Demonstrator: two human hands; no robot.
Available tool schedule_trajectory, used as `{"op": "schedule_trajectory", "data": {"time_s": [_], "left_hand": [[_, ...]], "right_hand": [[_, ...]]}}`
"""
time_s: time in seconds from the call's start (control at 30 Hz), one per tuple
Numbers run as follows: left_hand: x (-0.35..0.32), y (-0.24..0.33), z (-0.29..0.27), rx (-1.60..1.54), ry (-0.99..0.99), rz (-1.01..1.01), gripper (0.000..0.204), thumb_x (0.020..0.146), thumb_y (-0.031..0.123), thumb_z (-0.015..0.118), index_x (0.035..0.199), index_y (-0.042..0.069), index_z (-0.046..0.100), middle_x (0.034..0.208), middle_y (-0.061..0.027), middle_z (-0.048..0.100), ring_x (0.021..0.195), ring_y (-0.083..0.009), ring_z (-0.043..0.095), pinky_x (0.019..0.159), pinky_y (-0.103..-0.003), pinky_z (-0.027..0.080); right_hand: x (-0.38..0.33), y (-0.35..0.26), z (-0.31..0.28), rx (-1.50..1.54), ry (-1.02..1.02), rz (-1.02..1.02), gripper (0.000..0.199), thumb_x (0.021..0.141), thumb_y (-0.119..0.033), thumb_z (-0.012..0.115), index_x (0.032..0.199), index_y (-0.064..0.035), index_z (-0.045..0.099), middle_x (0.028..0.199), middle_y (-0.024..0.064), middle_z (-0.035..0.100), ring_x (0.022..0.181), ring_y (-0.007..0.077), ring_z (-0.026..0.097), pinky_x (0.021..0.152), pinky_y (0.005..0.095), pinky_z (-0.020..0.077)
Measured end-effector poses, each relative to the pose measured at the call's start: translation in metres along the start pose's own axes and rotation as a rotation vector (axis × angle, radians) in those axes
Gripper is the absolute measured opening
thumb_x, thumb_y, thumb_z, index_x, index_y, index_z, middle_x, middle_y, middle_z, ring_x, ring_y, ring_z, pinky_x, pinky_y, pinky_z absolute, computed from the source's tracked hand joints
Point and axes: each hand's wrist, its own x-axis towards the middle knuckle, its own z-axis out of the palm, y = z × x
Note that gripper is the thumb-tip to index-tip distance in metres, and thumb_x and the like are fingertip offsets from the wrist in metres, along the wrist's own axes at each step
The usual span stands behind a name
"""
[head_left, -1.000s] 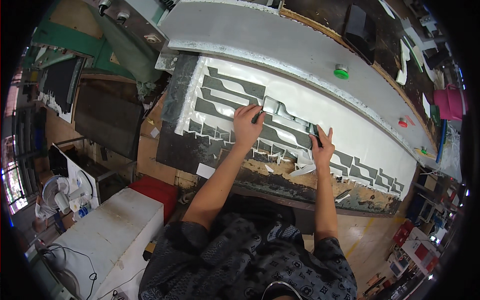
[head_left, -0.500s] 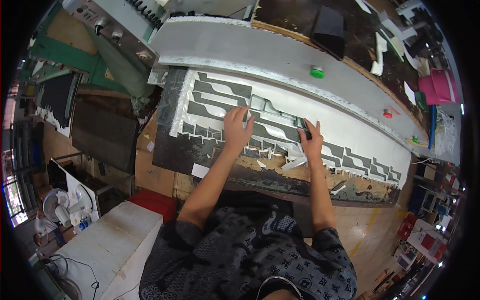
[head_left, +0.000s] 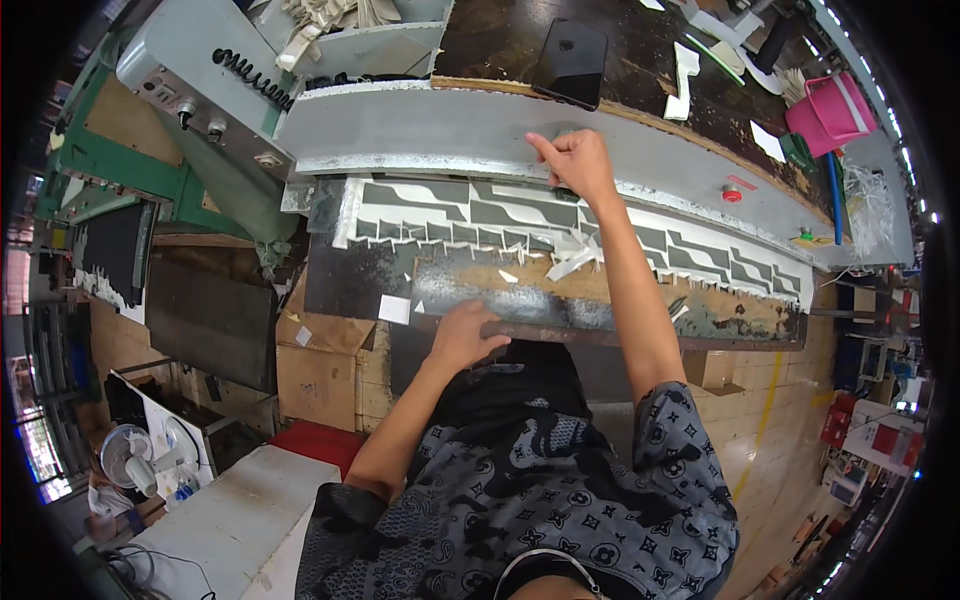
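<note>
My right hand (head_left: pixel 582 165) is raised against the front of a grey machine beam (head_left: pixel 390 125), fingers curled and thumb stretched out; I see nothing in it. The place it touches is hidden behind the hand. Lower down, my left hand (head_left: pixel 468 335) rests at the front edge of the dark worktable (head_left: pixel 350 278), thumb and fingers apart, holding nothing. Between them lies a white sheet (head_left: pixel 400 212) with rows of wavy dark grey shapes (head_left: pixel 520 212). Its far part is hidden by the beam. Torn white scraps (head_left: pixel 573 258) lie along its near edge.
A red button (head_left: pixel 731 193) sits on the beam to the right. Behind it, a dark shelf (head_left: pixel 490 45) bears a black phone (head_left: pixel 571 65) and a pink bucket (head_left: pixel 830 113). A control box (head_left: pixel 180 70) with a coiled cable stands at the left.
Both hands have left the narrow frame-like piece on the sheet. My right hand rose to the beam; my left drew back to the table edge. The beam now covers more of the sheet.
</note>
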Motion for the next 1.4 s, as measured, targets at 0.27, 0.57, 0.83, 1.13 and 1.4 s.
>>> {"op": "schedule_trajectory", "data": {"time_s": [0.27, 0.57, 0.83, 1.13, 1.4], "left_hand": [[-0.009, -0.001, 0.013, -0.03, 0.099, 0.04, 0.04, 0.076, 0.031, 0.091, 0.102, 0.003, 0.078, 0.096, -0.0135, 0.063, 0.103, -0.0363, 0.063, 0.092, -0.048, 0.05], [-0.007, 0.001, 0.012, 0.063, 0.072, 0.059, 0.038, 0.074, 0.021, 0.092, 0.106, 0.006, 0.078, 0.099, -0.0148, 0.06, 0.102, -0.0377, 0.06, 0.092, -0.047, 0.049], [0.002, -0.004, 0.011, 0.044, 0.081, 0.091, 0.044, 0.073, 0.016, 0.092, 0.113, 0.004, 0.078, 0.095, -0.0149, 0.058, 0.096, -0.0374, 0.06, 0.086, -0.047, 0.049], [0.019, -0.012, -0.021, -0.068, -0.227, 0.093, 0.031, 0.082, 0.02, 0.086, 0.109, 0.006, 0.079, 0.093, -0.0145, 0.059, 0.094, -0.0363, 0.06, 0.084, -0.046, 0.049], [0.243, -0.003, 0.001, 0.13, 0.191, 0.317, 0.031, 0.089, 0.014, 0.077, 0.118, 0.003, 0.073, 0.108, -0.0139, 0.065, 0.104, -0.0347, 0.061, 0.1, -0.048, 0.046]], "right_hand": [[-0.161, 0.097, 0.078, 0.036, 0.096, -0.079, 0.032, 0.091, -0.032, 0.083, 0.098, -0.0005, 0.081, 0.082, 0.0151, 0.079, 0.077, 0.0252, 0.077, 0.072, 0.0346, 0.0583], [-0.267, 0.145, 0.117, -0.157, 0.227, -0.122, 0.042, 0.073, -0.027, 0.094, 0.1, -0.0025, 0.075, 0.102, 0.0149, 0.073, 0.1, 0.0367, 0.068, 0.091, 0.0469, 0.0516], [-0.253, 0.142, 0.116, -0.186, 0.165, 0.0, 0.046, 0.066, -0.025, 0.097, 0.1, -0.0058, 0.073, 0.106, 0.0133, 0.07, 0.11, 0.0364, 0.063, 0.096, 0.0486, 0.0455], [-0.243, 0.147, 0.096, -0.073, -0.079, -0.012, 0.043, 0.072, -0.028, 0.094, 0.101, -0.0053, 0.074, 0.101, 0.0138, 0.072, 0.102, 0.0376, 0.066, 0.091, 0.0472, 0.0502], [-0.096, 0.163, 0.054, 0.017, 0.321, -0.006, 0.03, 0.091, -0.013, 0.076, 0.119, -0.0011, 0.072, 0.114, 0.0206, 0.073, 0.11, 0.0424, 0.067, 0.097, 0.0468, 0.053]]}}
